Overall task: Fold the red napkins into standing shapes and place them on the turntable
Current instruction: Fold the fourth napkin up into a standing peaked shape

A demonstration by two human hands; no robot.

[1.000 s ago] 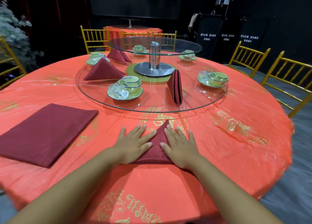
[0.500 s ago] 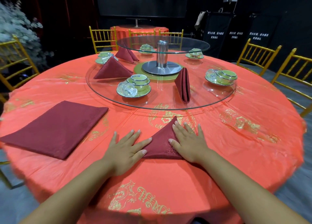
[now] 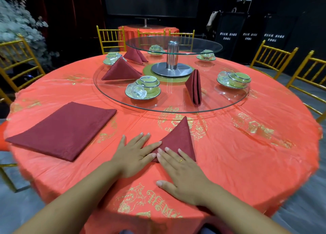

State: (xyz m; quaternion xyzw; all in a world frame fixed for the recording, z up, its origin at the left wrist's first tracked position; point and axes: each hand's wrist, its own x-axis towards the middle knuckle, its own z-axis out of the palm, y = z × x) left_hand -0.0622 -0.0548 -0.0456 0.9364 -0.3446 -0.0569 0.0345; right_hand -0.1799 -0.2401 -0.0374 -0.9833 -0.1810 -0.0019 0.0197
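A dark red napkin folded into a flat triangle lies on the orange tablecloth in front of me, tip pointing at the glass turntable. My left hand rests flat on the cloth, its fingertips at the triangle's left corner. My right hand lies flat over the triangle's near edge, fingers spread. A stack of flat red napkins lies to the left. On the turntable stand three folded napkins: one at the near right, one at the left, one further back.
Green bowl-and-saucer sets with glasses sit on the turntable around a steel post carrying a smaller upper glass disc. Gold chairs ring the round table. A white flower arrangement stands at the far left.
The view has shifted, and my right hand slid back and left across the triangle to its near left corner. My left hand stays at the left corner.
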